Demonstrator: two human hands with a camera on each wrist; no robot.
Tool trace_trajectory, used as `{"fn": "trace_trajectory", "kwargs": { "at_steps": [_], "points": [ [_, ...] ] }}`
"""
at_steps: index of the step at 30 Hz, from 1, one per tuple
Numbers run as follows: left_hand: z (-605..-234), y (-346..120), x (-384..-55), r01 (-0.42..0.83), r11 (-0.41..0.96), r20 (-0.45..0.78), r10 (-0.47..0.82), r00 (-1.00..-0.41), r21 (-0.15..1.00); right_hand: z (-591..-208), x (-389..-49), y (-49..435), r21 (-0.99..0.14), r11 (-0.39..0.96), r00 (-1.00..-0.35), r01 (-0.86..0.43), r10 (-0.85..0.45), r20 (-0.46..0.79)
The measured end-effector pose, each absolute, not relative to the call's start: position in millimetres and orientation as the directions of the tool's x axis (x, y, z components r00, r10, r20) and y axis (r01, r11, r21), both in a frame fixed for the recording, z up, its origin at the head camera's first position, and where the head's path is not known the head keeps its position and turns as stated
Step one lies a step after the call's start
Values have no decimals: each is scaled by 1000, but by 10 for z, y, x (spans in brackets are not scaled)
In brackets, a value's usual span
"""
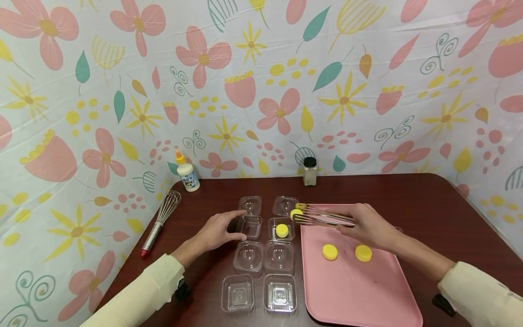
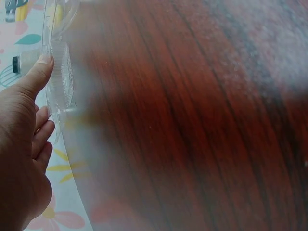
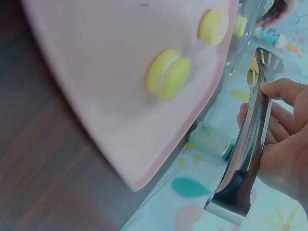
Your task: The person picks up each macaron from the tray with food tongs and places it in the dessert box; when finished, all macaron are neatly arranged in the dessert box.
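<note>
My right hand (image 1: 365, 225) grips a pair of metal serving tongs (image 3: 245, 149). Between the slotted ends of the tongs is a yellow macaron (image 1: 296, 214), raised near the pink tray's (image 1: 355, 295) far left corner. Two more macarons, one (image 1: 329, 252) left of the other (image 1: 363, 253), lie on that tray. Another macaron (image 1: 282, 230) sits in a clear plastic box (image 1: 288, 237) with its domed lid (image 1: 286, 205) open behind it. My left hand (image 1: 216, 231) holds the neighbouring clear box (image 1: 251, 227) at its left side, thumb (image 2: 41, 74) on the rim.
Nearer the front stand two more clear boxes, left (image 1: 238, 294) and right (image 1: 280, 294), with domed lids (image 1: 249, 256) open behind them. A whisk (image 1: 161, 222) and glue bottle (image 1: 188, 175) are at the left. A black-capped jar (image 1: 310, 172) stands by the patterned backdrop (image 1: 261, 91).
</note>
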State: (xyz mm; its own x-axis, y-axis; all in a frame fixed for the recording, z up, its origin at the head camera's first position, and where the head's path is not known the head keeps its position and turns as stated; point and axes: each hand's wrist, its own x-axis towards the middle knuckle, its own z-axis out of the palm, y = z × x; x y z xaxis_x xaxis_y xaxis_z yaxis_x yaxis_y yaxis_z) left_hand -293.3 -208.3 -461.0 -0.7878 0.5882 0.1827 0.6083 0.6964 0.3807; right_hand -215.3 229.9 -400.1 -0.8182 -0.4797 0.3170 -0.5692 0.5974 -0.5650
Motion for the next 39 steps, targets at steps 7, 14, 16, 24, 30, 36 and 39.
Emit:
{"fn": "trace_trajectory", "kwargs": {
  "at_steps": [7, 14, 16, 24, 30, 36, 39],
  "points": [
    [-4601, -2055, -2947, 613, 689, 187, 592, -784, 387, -3961, -2292, 1935, -629, 560, -818, -539, -524, 235],
    [-4587, -2036, -2952, 609, 699, 178, 590, -787, 374, -4036, -2436, 1589, -585, 566, -795, -581, -550, 256],
    [-4587, -2033, -2956, 604, 704, 172, 587, -791, 373, -4063, -2465, 1502, -589, 568, -796, -575, -556, 241],
    [-4603, -2035, -2950, 601, 709, 170, 584, -794, 370, -4093, -2523, 1225, -561, 590, -787, -581, -582, 204],
    [-4590, -2056, -2922, 592, 713, 165, 577, -800, 375, -4071, -2531, 1051, -538, 613, -793, -578, -577, 194],
    [-4580, -2070, -2903, 582, 724, 160, 568, -807, 370, -4048, -2533, 926, -519, 645, -807, -561, -567, 167],
    [-4589, -2073, -2909, 577, 726, 157, 564, -811, 374, -4035, -2539, 895, -514, 655, -811, -554, -565, 153]
  ]
}}
